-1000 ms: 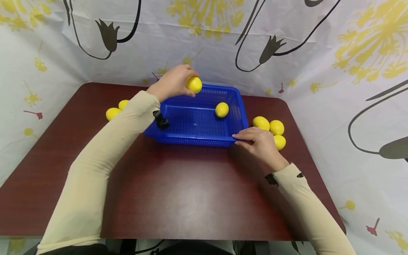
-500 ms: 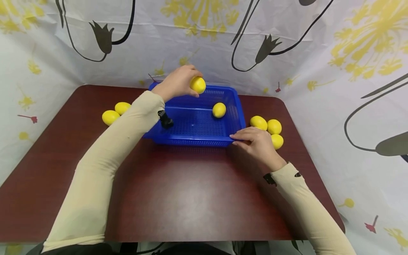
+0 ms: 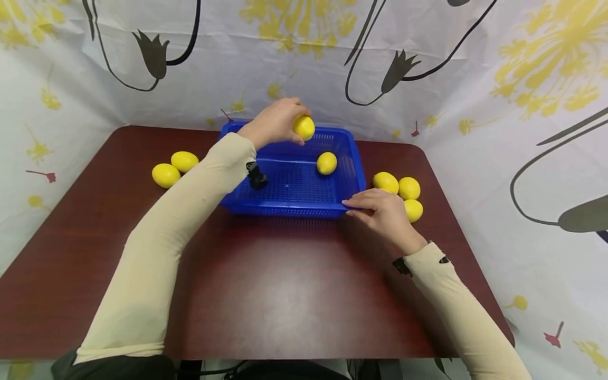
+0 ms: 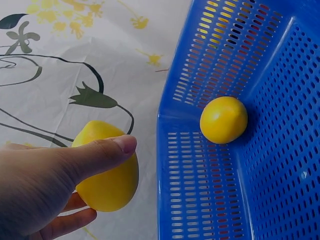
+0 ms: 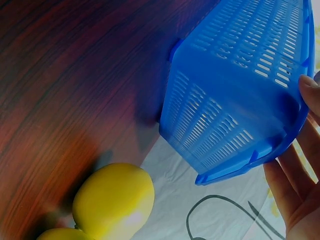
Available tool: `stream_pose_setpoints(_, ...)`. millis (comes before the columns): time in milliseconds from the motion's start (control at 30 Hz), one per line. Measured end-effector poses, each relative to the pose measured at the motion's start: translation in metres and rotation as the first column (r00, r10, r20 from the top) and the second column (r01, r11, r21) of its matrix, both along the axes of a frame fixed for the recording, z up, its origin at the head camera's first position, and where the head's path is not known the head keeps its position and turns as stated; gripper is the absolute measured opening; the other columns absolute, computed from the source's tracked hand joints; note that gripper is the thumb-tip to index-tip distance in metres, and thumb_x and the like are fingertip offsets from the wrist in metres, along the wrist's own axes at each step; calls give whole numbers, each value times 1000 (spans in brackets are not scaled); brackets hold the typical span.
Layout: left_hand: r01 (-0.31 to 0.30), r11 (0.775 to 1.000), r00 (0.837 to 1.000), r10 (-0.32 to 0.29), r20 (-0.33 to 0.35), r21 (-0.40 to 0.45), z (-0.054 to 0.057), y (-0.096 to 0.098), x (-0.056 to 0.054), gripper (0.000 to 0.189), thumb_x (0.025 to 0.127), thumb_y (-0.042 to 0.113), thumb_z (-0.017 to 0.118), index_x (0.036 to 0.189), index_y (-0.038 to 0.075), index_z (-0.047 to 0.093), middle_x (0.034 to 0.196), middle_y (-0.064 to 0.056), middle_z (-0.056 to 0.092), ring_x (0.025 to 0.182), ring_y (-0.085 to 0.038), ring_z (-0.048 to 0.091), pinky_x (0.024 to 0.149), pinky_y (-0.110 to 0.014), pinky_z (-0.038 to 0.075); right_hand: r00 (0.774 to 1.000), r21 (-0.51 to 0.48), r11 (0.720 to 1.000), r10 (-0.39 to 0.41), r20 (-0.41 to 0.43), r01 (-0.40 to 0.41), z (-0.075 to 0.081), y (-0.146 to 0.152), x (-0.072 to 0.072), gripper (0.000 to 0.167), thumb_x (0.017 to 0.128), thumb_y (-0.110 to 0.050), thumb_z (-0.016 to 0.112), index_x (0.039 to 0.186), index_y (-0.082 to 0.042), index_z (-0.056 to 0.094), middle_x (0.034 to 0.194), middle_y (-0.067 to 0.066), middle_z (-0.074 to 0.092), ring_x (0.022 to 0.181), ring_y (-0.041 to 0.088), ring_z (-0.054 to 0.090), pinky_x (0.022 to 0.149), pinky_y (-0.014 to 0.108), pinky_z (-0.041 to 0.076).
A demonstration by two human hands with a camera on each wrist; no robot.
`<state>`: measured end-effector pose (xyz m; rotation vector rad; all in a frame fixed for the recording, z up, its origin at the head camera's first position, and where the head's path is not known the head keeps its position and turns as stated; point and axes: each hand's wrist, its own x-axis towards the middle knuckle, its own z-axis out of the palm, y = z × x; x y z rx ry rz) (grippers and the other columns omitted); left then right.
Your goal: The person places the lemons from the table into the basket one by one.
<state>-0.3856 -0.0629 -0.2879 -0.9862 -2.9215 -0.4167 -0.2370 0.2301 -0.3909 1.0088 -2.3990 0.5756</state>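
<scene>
My left hand (image 3: 277,122) grips a yellow lemon (image 3: 303,127) between thumb and fingers, held above the back part of a blue perforated plastic basket (image 3: 290,207). In the left wrist view the thumb lies across that lemon (image 4: 112,185), with the basket wall (image 4: 165,165) to its right. A second lemon (image 3: 326,163) lies inside the basket, toward its right side. At the front right corner, my right hand (image 3: 382,214) pinches the basket's rim; the right wrist view has thumb and fingers on either side of the rim (image 5: 295,132).
Two lemons (image 3: 165,175) lie on the dark red-brown table (image 3: 285,295) left of the basket, near my left sleeve. Several more lemons (image 3: 409,188) sit to the right, just behind my right hand. Patterned white cloth (image 3: 304,63) rises behind the table.
My left hand has moved a little to the right over the basket, carrying its lemon. The lemons at left are less covered by the sleeve. The right hand stays on the rim.
</scene>
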Motion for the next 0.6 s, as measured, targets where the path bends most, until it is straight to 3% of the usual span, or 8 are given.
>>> stream_pose_setpoints(600,26,999,1000,-25,11,-30,-15,9,-13,68,81,33,82,138,8,56,135,-14,55,124,-32,52,108,-45,44,1000,-13,1000,2,-15,-3,0,0,-1,29,73,-17,87,101,-18,81,96,5,78,92,23,73,82,42,58)
